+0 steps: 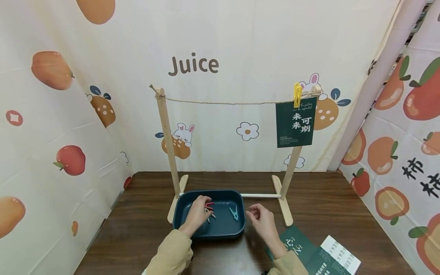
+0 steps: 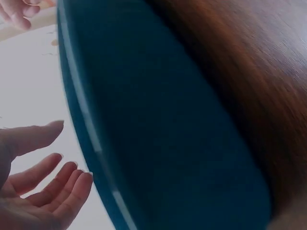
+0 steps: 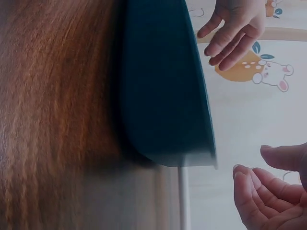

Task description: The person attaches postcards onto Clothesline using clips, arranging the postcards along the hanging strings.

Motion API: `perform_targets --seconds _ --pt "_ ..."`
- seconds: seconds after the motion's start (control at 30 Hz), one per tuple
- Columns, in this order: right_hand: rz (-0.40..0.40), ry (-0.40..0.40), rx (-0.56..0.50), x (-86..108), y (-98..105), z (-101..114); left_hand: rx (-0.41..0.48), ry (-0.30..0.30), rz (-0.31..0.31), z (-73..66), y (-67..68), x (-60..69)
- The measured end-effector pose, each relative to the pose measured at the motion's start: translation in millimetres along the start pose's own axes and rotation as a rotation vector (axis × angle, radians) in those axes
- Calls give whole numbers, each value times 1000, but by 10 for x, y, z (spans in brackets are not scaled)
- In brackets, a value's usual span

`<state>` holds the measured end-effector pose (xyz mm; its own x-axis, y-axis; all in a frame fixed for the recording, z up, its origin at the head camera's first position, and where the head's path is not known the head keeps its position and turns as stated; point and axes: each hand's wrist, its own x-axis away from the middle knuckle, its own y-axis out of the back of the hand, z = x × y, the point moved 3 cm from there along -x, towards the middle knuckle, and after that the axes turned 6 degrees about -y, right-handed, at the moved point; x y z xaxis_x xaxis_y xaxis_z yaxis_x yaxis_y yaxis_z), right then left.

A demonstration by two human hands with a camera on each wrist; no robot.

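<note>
In the lower middle of the head view, on the brown desk [image 1: 137, 208], a dark blue basin [image 1: 220, 235], long sides across the frame. Toward its right end, a light blue clip [image 1: 235, 214], long axis steep in the frame, parted legs toward the top, narrow end toward lower right. Left of centre, a red clip [image 1: 209, 204], roughly crosswise, and just below, a white clip [image 1: 213, 216], legs spread toward the bottom; both partly hidden by the left hand [image 1: 197, 214]. Contact there impossible to tell.

Of the two hands, left above the basin's left half, fingers loosely bent, a clear gap to the thumb in the left wrist view; right hand [image 1: 264, 222] just beyond the basin's right end, narrow gap between thumb and fingertips, nothing visible in it.

Clips in the basin visible from the head only; in both wrist views, outer wall instead, contents hidden behind.

At upper right of the head view, a yellow clip [image 1: 297, 95], upright on a rope [image 1: 220, 103], over a hanging green card [image 1: 295, 131].
</note>
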<state>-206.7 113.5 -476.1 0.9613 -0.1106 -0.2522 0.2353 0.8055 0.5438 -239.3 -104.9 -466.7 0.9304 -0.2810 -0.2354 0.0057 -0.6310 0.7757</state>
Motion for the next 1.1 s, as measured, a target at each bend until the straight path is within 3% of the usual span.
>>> perform_targets --seconds 0.17,0.47,0.77,1.1 --pt "58 -64 -13 -13 -74 -55 -82 -15 79 57 -64 3" --pt "111 -111 -34 -12 -189 -109 -188 -81 128 113 -119 -17" --pt "160 -197 -116 -25 -243 -134 -353 -243 182 185 -230 -57" --pt "170 -232 -146 -30 -259 -116 -503 -353 231 231 -364 -58"
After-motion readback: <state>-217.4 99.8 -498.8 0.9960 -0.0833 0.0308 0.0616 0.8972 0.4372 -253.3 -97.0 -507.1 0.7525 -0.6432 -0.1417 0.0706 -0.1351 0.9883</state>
